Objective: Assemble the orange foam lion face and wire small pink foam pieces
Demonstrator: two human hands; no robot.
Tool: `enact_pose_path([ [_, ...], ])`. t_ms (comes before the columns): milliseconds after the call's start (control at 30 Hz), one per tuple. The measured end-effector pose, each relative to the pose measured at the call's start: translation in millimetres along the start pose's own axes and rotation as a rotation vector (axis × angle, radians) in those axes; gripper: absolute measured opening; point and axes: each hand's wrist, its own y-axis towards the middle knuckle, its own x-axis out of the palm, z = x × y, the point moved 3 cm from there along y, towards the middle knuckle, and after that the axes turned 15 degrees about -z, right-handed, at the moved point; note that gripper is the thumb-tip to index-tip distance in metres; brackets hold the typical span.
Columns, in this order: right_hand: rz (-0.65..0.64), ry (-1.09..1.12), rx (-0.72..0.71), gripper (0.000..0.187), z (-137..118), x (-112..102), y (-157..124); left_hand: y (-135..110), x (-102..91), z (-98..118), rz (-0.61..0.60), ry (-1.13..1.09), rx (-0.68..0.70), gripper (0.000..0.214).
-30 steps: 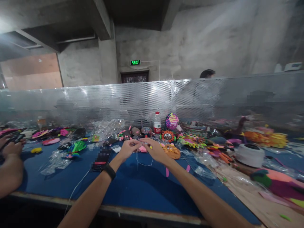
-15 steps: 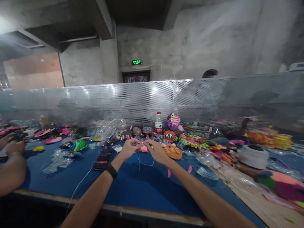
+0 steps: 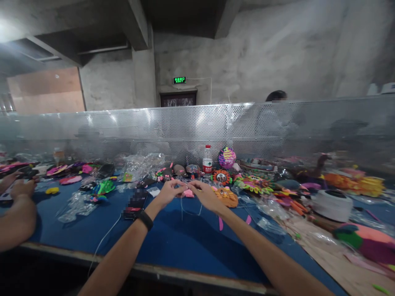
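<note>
Fingertips of my left hand (image 3: 170, 193) and my right hand (image 3: 202, 194) meet above the blue table (image 3: 188, 250), both closed in a pinch. A thin white thread (image 3: 191, 213) is between them and hangs down in a loop, with a loose end beneath. Just behind the fingers lies a small pink piece (image 3: 189, 193), partly hidden. An orange animal-face craft piece (image 3: 227, 197) is beside my right hand. Two pink strips (image 3: 220, 223) lie near my right forearm. On my left wrist is a dark band (image 3: 145, 220).
A red-capped water bottle (image 3: 207, 160) stands before the perforated metal screen (image 3: 173, 123). Colourful foam crafts and clear plastic bags (image 3: 77, 207) lie around. A phone-like dark object (image 3: 135, 204) with a cable is at left. Another person's hand (image 3: 23, 187) works at far left; a white thread spool (image 3: 332, 205) stands right.
The view has shifted slightly, so everything sits a little further right. My hands keep their pinch at the thread, with only a slight change in the fingers.
</note>
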Motion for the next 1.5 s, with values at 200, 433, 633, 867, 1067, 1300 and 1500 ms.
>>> enact_pose_path([
  [200,0.020,0.015,0.001,0.027,4,2,2,1,1.3,-4,-0.032,-0.106,-0.005,0.045],
  [433,0.024,-0.047,-0.001,0.026,-2,1,1,2,-0.5,-8,-0.044,-0.139,-0.009,0.045],
  [633,0.047,-0.069,-0.008,0.023,-5,2,-1,2,-0.5,-3,-0.002,-0.058,-0.010,0.048],
  [867,0.086,-0.138,-0.025,0.024,-6,0,-3,0,0.6,2,0.031,0.012,0.000,0.042],
  [1067,0.079,-0.122,-0.026,0.024,-2,3,-3,-2,1.5,6,0.009,0.069,0.005,0.039],
  [1300,0.050,-0.049,-0.033,0.025,-3,6,-3,-4,3.1,10,-0.005,0.093,0.003,0.032],
  [1500,0.050,0.018,-0.040,0.023,-5,7,-2,-4,2.0,8,-0.016,0.058,0.011,0.027],
])
